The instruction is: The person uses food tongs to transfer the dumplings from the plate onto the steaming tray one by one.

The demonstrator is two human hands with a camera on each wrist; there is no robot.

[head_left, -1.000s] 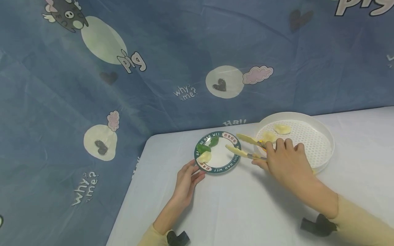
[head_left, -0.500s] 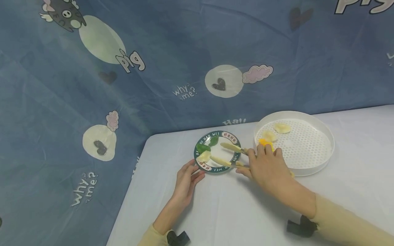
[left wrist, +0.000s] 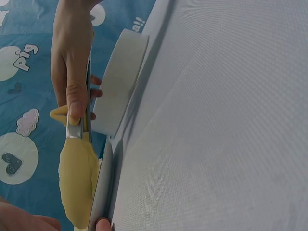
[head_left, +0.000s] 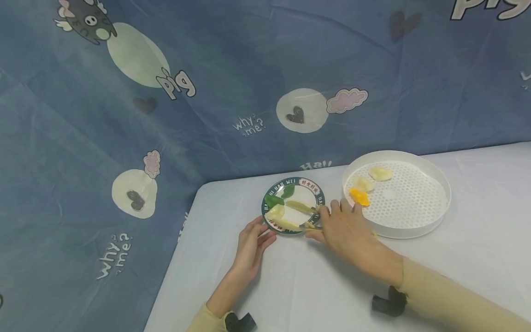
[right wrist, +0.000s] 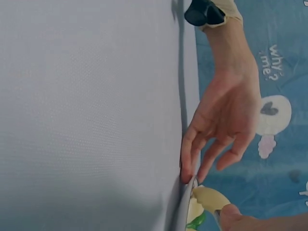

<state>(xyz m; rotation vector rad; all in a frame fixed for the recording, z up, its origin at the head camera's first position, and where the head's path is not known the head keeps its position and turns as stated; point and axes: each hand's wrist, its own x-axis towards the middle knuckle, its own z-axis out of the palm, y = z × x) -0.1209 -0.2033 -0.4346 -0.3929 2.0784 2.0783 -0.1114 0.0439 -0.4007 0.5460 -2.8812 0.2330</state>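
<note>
My left hand (head_left: 250, 244) pinches the near-left rim of a small plate (head_left: 309, 223) with a dark green lettered border. Two glossy green pieces (head_left: 274, 200) and a pale yellow dumpling-like piece (head_left: 275, 212) lie on the plate's left side. With my right hand (head_left: 344, 230) I hold metal tongs with soft yellow tips (head_left: 299, 206), low over the plate. The two tips stand apart, close to the pale piece's right side; whether they touch it I cannot tell. The left wrist view shows the tongs (left wrist: 77, 180) side-on, my thumb on the metal arm.
Right of the plate stands a round white tray (head_left: 445, 198) with a perforated base. Two pale yellow pieces (head_left: 380, 174) and an orange one (head_left: 359, 197) lie at its left. A white cloth covers the table (head_left: 290, 286); a blue printed curtain (head_left: 232, 55) hangs behind.
My right hand has moved left with the tongs, from between tray and plate to over the plate, close to the pale piece. The orange piece has come into view. My left hand has stayed still.
</note>
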